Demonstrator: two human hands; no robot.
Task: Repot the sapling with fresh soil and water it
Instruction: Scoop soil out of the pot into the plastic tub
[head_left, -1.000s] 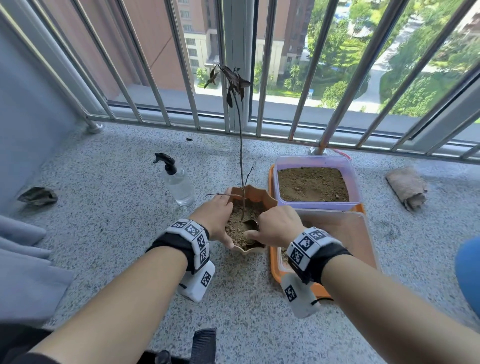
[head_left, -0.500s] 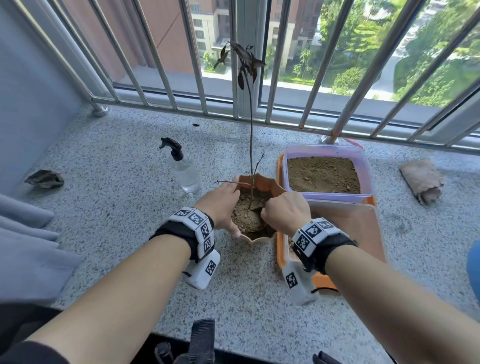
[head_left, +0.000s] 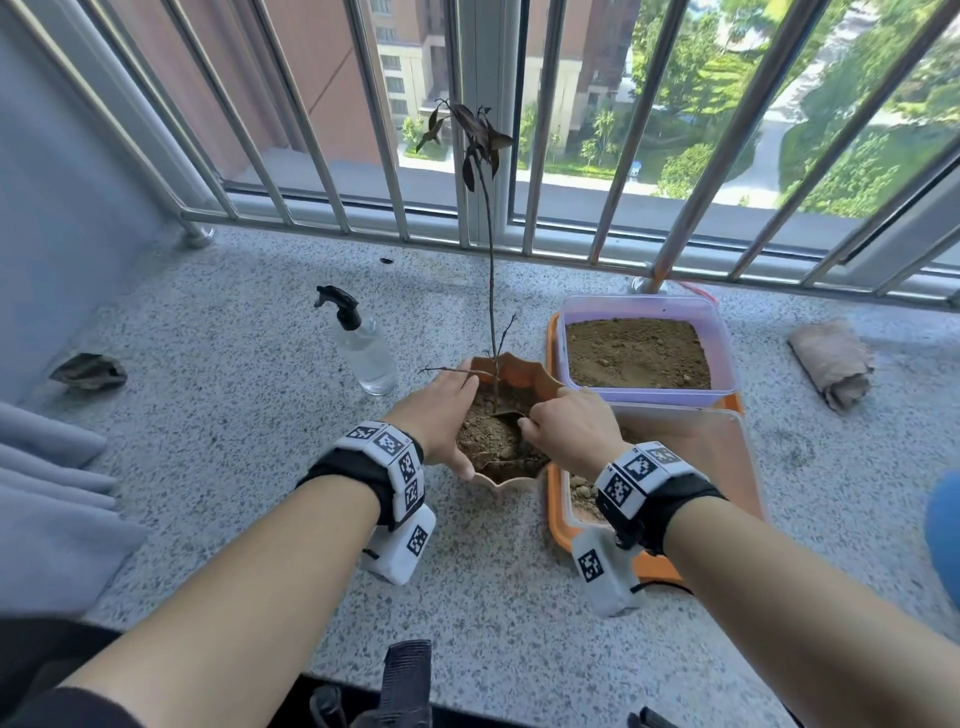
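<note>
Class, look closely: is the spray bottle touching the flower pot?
Apart. The head view shows bare speckled ledge between the spray bottle and the flower pot, left of the left hand.

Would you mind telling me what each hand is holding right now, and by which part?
The left hand grips the scalloped terracotta plastic pot by its left rim. The right hand holds a small dark scoop in the soil; where exactly is hidden.

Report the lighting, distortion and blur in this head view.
Head view: bright daylight beyond the railing bars, the granite ledge evenly lit; wide-angle bending fans the bars outward; the sapling reads dark against the glare; both forearms sharp, no motion blur.
</note>
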